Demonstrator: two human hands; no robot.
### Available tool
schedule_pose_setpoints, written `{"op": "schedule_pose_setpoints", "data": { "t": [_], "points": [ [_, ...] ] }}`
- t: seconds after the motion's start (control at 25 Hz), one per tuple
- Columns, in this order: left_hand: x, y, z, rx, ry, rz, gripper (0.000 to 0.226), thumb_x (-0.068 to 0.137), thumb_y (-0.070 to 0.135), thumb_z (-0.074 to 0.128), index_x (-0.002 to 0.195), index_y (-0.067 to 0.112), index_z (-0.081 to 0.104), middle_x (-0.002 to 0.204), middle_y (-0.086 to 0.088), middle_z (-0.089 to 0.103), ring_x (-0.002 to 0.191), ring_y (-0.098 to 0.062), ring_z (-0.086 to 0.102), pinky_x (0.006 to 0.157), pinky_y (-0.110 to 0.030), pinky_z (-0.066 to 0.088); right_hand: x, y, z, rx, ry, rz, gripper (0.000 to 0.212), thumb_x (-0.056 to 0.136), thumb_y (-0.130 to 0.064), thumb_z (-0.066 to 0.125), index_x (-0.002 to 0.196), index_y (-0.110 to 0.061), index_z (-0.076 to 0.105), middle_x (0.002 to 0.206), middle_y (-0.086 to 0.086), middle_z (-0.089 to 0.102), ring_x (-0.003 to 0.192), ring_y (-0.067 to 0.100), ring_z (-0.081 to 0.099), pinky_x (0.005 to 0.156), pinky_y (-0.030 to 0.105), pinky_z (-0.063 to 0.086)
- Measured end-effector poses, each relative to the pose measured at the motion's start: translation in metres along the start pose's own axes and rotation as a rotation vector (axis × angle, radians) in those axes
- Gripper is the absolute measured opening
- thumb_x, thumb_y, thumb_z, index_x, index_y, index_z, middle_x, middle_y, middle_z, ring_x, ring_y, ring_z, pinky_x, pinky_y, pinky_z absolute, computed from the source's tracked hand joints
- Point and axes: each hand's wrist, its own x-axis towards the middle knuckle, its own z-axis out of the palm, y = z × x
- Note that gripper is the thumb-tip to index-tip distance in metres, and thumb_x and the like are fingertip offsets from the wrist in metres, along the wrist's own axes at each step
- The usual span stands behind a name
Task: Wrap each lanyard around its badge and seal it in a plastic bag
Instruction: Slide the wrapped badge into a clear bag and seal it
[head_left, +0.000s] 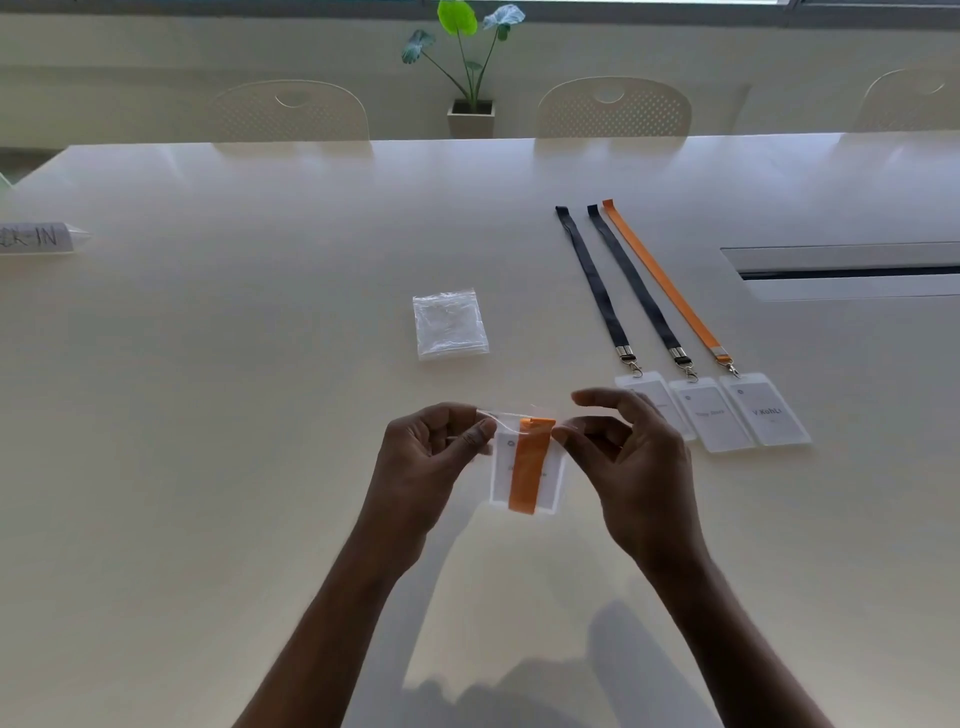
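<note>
Both forearms run off the bottom edge. Above the worktop (234, 441) the left hand (431, 457) and right hand (628, 452) hold one clear plastic bag (555, 496) between them. Each grip is narrow, thumb and forefinger pinching a top corner of the bag. Whether its mouth is sealed cannot be told.

Inside the bag is one badge (503, 470) with an orange lanyard (530, 467) wound round its middle. The band covers most of the print, and the rest is too faint to read.

Just beyond the right hand three more badges lie side by side. The near-left badge (649, 397) is partly hidden by the fingers, the middle badge (709, 415) has blurred text, and the right badge (769, 410) reads roughly "V Kohli". Each is clipped to a strap laid out straight: two dark lanyards (592, 280) and one loose orange strap (665, 280).

Well to their left is a stack of spare bags (451, 325), its count unclear. At the left edge a sign (36, 239) is cut off, showing "CK-IN". Farther back stand three chairs (613, 109), the rightmost cropped, and one potted plant (470, 67).
</note>
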Motion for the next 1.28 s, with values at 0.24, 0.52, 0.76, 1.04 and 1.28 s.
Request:
{"op": "schedule_pose_setpoints", "data": {
  "t": [0.24, 0.52, 0.76, 1.04, 1.28],
  "points": [
    [0.0, 0.002, -0.001, -0.02, -0.05, 0.018, 0.013, 0.089, 0.023, 0.082, 0.1, 0.017, 0.08, 0.096, -0.012, 0.082, 0.083, -0.032, 0.079, 0.076, -0.035, 0.064, 0.008, 0.006, -0.011, 0.005, -0.052, 0.088, 0.018, 0.084, -0.019, 0.082, 0.101, -0.013, 0.077, 0.105, -0.005, 0.075, 0.094, 0.006, 0.075, 0.083, 0.017, 0.06],
    [-0.002, 0.001, 0.001, -0.087, 0.012, -0.016, 0.018, 0.081, 0.024, 0.083, 0.095, 0.012, 0.081, 0.092, -0.017, 0.081, 0.08, -0.029, 0.075, 0.081, -0.045, 0.062, 0.007, 0.011, -0.013, 0.096, -0.132, 0.209, 0.004, 0.09, -0.019, 0.078, 0.093, -0.018, 0.076, 0.085, 0.001, 0.079, 0.082, 0.015, 0.076, 0.082, 0.028, 0.064],
    [-0.001, -0.003, -0.003, -0.104, 0.08, -0.052, 0.025, 0.072, 0.026, 0.087, 0.092, 0.01, 0.083, 0.091, -0.015, 0.081, 0.081, -0.018, 0.073, 0.072, -0.024, 0.058, 0.008, 0.015, -0.01, 0.108, -0.199, 0.239, 0.014, 0.095, -0.005, 0.072, 0.092, -0.017, 0.077, 0.086, 0.003, 0.078, 0.082, 0.015, 0.073, 0.082, 0.027, 0.062],
    [-0.003, -0.008, -0.005, -0.136, 0.084, -0.047, 0.023, 0.074, 0.026, 0.088, 0.092, 0.013, 0.083, 0.093, -0.012, 0.082, 0.084, -0.015, 0.076, 0.073, -0.021, 0.059, 0.012, 0.014, -0.01, 0.075, -0.21, 0.244, 0.011, 0.097, -0.008, 0.071, 0.091, -0.016, 0.076, 0.083, 0.004, 0.077, 0.077, 0.013, 0.073, 0.078, 0.023, 0.061],
    [-0.003, -0.011, -0.01, -0.09, 0.029, -0.083, 0.03, 0.075, 0.029, 0.088, 0.097, 0.01, 0.082, 0.096, -0.011, 0.082, 0.09, -0.016, 0.078, 0.077, -0.02, 0.059, 0.014, 0.012, -0.01, 0.022, -0.217, 0.251, 0.016, 0.099, -0.006, 0.067, 0.087, -0.013, 0.073, 0.078, 0.004, 0.074, 0.074, 0.012, 0.07, 0.075, 0.03, 0.062]
  ]
}}
